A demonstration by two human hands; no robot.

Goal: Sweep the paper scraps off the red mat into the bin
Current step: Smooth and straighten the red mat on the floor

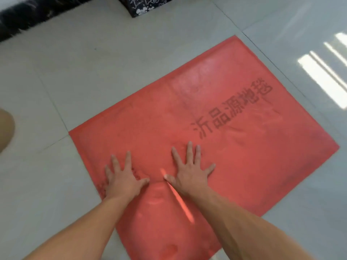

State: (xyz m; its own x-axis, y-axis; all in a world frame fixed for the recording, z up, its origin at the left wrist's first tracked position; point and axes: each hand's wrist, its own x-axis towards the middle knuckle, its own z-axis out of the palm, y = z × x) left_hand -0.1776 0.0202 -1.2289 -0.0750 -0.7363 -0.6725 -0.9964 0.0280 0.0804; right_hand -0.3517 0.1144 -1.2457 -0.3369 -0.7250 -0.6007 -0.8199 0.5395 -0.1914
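A red mat (pixel 216 102) with dark printed characters lies flat on the tiled floor, turned at an angle. My left hand (pixel 124 180) presses flat on its near left part, fingers spread. My right hand (pixel 189 171) lies flat beside it, fingers spread too. A raised crease (pixel 178 198) runs in the mat between the hands and back toward me. No paper scraps and no bin show in view.
Pale grey floor tiles (pixel 84 72) surround the mat. A black box with white patterns (pixel 148 5) stands at the far top. A dark marble skirting (pixel 28 19) runs along the top left. A tan shape (pixel 5 132) shows at the left edge.
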